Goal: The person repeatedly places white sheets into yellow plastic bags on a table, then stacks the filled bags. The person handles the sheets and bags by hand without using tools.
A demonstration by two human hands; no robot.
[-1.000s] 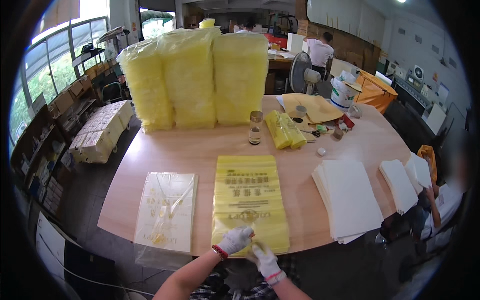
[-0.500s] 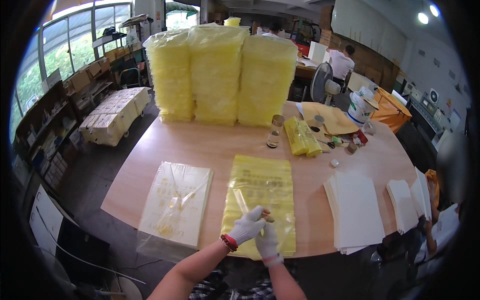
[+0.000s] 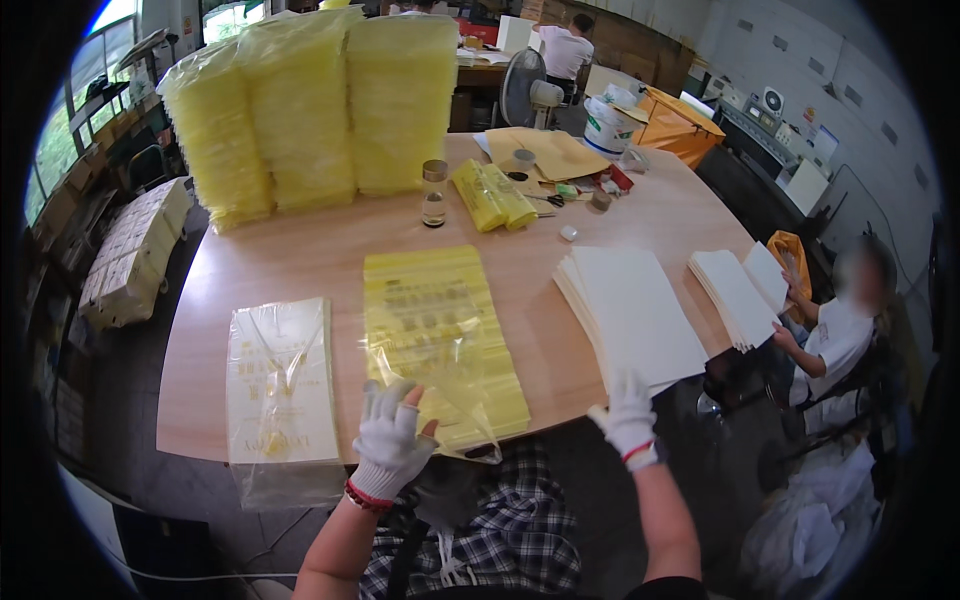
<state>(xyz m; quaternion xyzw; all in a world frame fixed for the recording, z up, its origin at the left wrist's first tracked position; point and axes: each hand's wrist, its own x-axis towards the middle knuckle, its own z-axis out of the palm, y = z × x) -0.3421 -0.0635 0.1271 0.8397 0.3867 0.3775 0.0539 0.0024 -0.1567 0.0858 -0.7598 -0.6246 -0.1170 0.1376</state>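
In the head view, two white-gloved hands work at the near edge of the bench (image 3: 525, 310). The left hand (image 3: 388, 437) is raised over the near left corner of the single pile of yellow printed bags (image 3: 420, 290), its fingers a little apart; whether it pinches the one clear bag (image 3: 460, 385) lying loosely across that pile cannot be told. The right hand (image 3: 630, 415) is spread, thumb well out, pinching nothing, at the near corner of the large white stack (image 3: 630, 300); contact there is unclear.

One bagged pile (image 3: 280, 370) of pale printed sheets lies left of the yellow bags. One narrow white stack (image 3: 732, 298) lies right of the large one, just beside a co-worker's hand (image 3: 785, 340).

Three tall yellow stacks (image 3: 300, 110) stand side by side at the back left, blocking the view behind them. One glass (image 3: 434, 195) stands between these and the printed bags, next to a yellow bundle (image 3: 490, 195). Farther right are one pair of scissors (image 3: 552, 200), one white bucket (image 3: 608, 125) and, behind the bench, one fan (image 3: 525, 88).
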